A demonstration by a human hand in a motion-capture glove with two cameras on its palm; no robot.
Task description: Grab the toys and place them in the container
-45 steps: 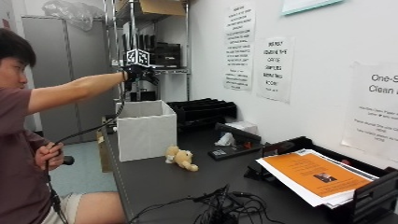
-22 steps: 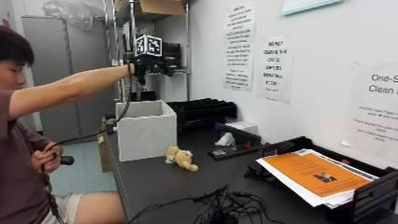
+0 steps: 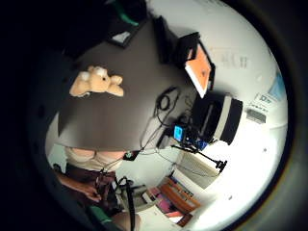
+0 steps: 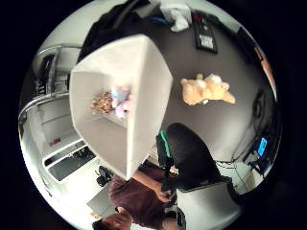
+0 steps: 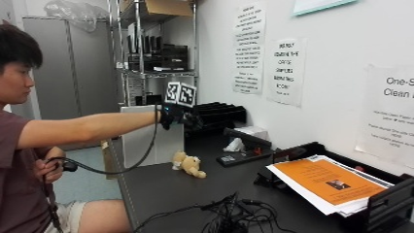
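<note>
One tan plush teddy bear [image 5: 188, 164] is lying on the dark bench [image 5: 194, 194] just beside the white box container [image 5: 146, 138], awaiting pickup. A person's black-gloved right hand [image 5: 180, 118] is hovering above it (fingers unreadable). Reaching down comes next. Only the thumb-side palm view is revealing pastel toys [image 4: 115, 101] inside.

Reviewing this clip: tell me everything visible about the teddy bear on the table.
The small tan plush teddy bear has paler patches on its paws and muzzle. It lies tipped over on the dark tabletop, beside the white box-shaped container but apart from it. Nothing touches it; the black-gloved right hand is raised above the table.
</note>
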